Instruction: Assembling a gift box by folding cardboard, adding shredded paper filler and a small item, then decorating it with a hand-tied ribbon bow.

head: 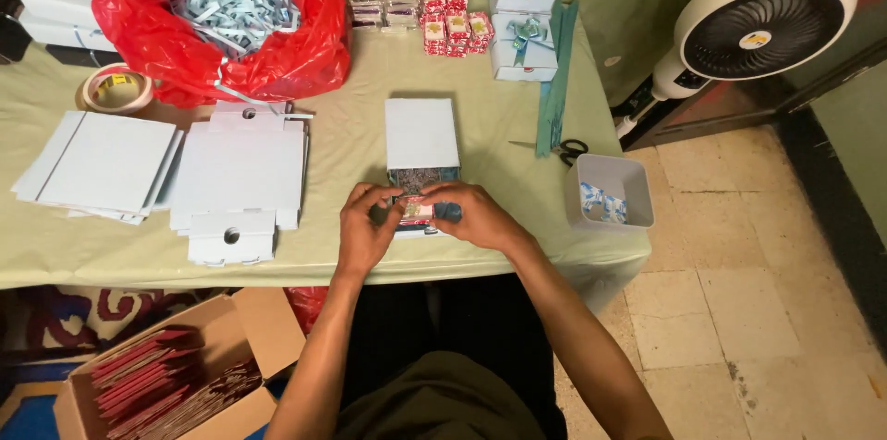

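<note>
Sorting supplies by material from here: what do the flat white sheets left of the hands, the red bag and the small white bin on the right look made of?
Flat white sheets: probably matte card, shown by crisp die-cut tabs and holes. Red bag: thin glossy plastic film, crinkled with highlights. Small white bin: likely smooth moulded plastic, with rounded corners, though coated card is possible.

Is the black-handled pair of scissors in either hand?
No: the black-handled pair of scissors lies on the green tablecloth, apart from both hands at the small patterned box.
</note>
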